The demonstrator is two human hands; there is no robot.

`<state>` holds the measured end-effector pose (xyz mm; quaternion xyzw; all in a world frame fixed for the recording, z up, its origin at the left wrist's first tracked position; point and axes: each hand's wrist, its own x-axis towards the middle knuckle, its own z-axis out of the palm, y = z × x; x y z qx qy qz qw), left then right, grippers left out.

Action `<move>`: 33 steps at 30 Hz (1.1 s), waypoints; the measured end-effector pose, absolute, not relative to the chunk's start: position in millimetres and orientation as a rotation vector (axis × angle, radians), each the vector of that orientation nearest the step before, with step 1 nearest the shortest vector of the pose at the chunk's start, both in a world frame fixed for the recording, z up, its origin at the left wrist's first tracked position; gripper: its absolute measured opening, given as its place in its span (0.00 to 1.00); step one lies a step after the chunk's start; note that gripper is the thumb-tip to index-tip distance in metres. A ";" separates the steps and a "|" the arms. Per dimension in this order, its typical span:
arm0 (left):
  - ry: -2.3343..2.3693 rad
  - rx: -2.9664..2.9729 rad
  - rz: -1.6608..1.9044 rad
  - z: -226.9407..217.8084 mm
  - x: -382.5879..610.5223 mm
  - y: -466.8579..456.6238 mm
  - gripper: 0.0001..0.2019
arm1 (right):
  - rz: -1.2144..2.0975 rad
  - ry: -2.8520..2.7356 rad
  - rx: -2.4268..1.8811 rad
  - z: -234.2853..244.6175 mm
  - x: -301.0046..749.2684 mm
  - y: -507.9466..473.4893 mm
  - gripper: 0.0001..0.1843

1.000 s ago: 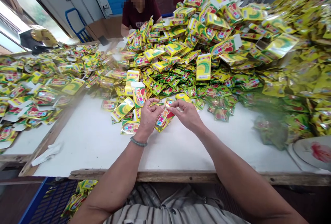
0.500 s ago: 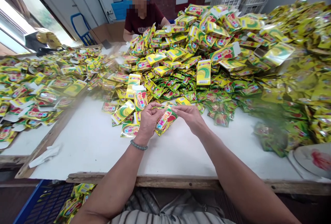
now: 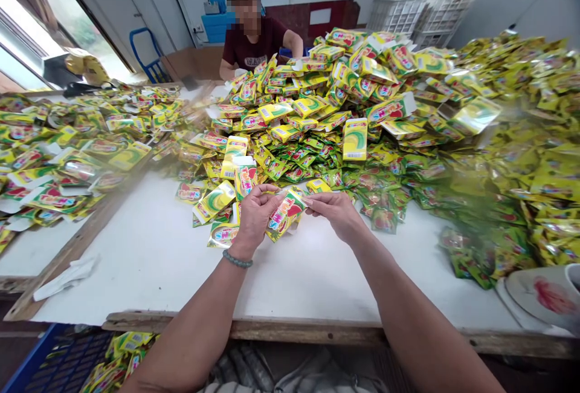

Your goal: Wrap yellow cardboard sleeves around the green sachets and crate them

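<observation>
At the far left, lots of yellow and green boxes point(image 3: 58, 157) lie in a messy heap. A strip of wood point(image 3: 77, 239) slants between them and the white table point(image 3: 308, 287). A crumpled white scrap point(image 3: 66, 278) lies by the strip, and a blue crate point(image 3: 31, 360) sits below. Next, some loose boxes point(image 3: 215, 199) lie close to the left hand point(image 3: 258, 217), so there is little room there. That hand is curled nearly closed, its thumb and fingers pinching the upper left side of a small box point(image 3: 284, 216).

The small box is in the middle, held just over the table. It is flat, yellow and green, with big bright letters and a red fruit picture. It leans: one short end points up and right, away from the person, and the other points down and left. Its long side runs along that same slant.

The right hand point(image 3: 335, 211) pinches the top right corner with its thumb and fingertips. Bare white table spreads between the arms, down to the wooden front edge point(image 3: 312, 331), and on to the right. Farther right, a pile of shiny packets point(image 3: 498, 224) and a flowery mug point(image 3: 546, 293) end the open space.
</observation>
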<state>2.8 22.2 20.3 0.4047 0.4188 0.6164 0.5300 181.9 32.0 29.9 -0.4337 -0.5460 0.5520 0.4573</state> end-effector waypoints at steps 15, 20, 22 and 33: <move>0.997 1.057 1.505 23.2 2.9 18.5 0.22 | 1.273 -1.377 -0.886 29.5 172.4 22.4 0.16; 0.968 0.890 1.500 31.4 7.3 14.9 0.25 | 0.668 -1.702 -0.892 35.3 164.2 12.4 0.13; 0.972 0.876 1.489 33.1 6.9 14.8 0.25 | 0.609 -1.741 -0.888 35.7 163.0 11.2 0.13; 1.059 1.172 1.546 26.3 0.2 17.0 0.20 | 0.868 -1.621 -0.905 27.4 174.2 22.9 0.11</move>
